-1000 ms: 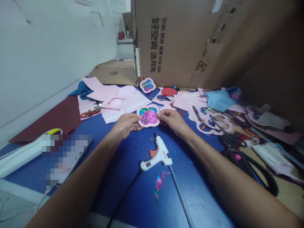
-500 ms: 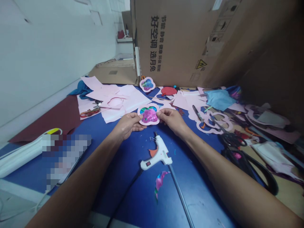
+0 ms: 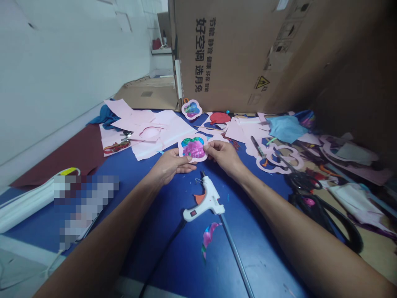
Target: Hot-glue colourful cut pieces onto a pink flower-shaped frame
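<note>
A pink flower-shaped paper cutout (image 3: 192, 147) with a shiny magenta, blue and green centre is held just above the blue table (image 3: 173, 256). My left hand (image 3: 169, 165) pinches its left and lower edge. Its right edge sits between the closed fingers of my right hand (image 3: 223, 156). Just in front of both hands, a white glue gun (image 3: 207, 202) lies on the table, and its black cord (image 3: 164, 256) runs toward me.
A second finished cutout (image 3: 191, 109) leans by the big cardboard box (image 3: 248, 54) at the back. Pink paper sheets (image 3: 155, 130) and scraps litter the far table. Black scissors (image 3: 305, 184), pink ring offcuts (image 3: 277, 159) and a shiny scrap (image 3: 208, 238) lie nearby. A white wall stands left.
Both hands have lifted and tilted the cutout slightly away from me, and its face now looks smaller. The glue gun and the other things have not moved.
</note>
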Action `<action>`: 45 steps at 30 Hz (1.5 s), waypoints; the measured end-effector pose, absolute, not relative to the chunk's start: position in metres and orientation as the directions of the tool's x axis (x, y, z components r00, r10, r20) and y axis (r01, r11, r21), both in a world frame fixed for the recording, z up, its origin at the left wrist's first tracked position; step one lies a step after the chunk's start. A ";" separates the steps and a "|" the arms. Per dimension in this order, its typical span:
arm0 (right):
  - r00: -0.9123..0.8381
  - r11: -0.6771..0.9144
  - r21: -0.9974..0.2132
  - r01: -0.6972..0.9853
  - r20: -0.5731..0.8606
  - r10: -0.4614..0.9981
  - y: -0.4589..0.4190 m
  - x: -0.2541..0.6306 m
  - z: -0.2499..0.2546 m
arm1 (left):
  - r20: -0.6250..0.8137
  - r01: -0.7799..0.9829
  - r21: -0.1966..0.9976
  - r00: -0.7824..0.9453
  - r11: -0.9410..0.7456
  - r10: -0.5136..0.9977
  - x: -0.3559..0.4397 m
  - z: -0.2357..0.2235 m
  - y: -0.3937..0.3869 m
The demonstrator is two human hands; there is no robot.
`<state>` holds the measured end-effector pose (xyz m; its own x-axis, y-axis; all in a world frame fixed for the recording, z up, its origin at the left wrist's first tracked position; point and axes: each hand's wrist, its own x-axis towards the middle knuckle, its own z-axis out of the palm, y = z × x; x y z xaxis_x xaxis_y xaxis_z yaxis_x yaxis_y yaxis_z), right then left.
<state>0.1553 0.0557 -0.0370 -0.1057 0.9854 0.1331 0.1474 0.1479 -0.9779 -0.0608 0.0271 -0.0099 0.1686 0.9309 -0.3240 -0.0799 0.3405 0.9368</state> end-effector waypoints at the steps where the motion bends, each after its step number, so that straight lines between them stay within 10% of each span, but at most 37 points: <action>1: -0.107 0.148 -0.979 0.142 0.134 0.985 0.056 0.155 -0.037 | -0.325 -0.082 0.936 0.166 0.341 0.931 -0.061 -0.010 0.027; 45: -0.109 0.112 -0.984 0.137 0.097 0.989 0.053 0.154 -0.034 | -0.265 -0.130 0.950 0.138 0.283 0.954 -0.065 -0.012 0.030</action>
<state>0.1541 0.0531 -0.0336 -0.1087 0.9893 0.0970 0.1373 0.1116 -0.9842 -0.0650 0.0303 -0.0115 0.1384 0.9542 -0.2654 -0.1297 0.2831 0.9503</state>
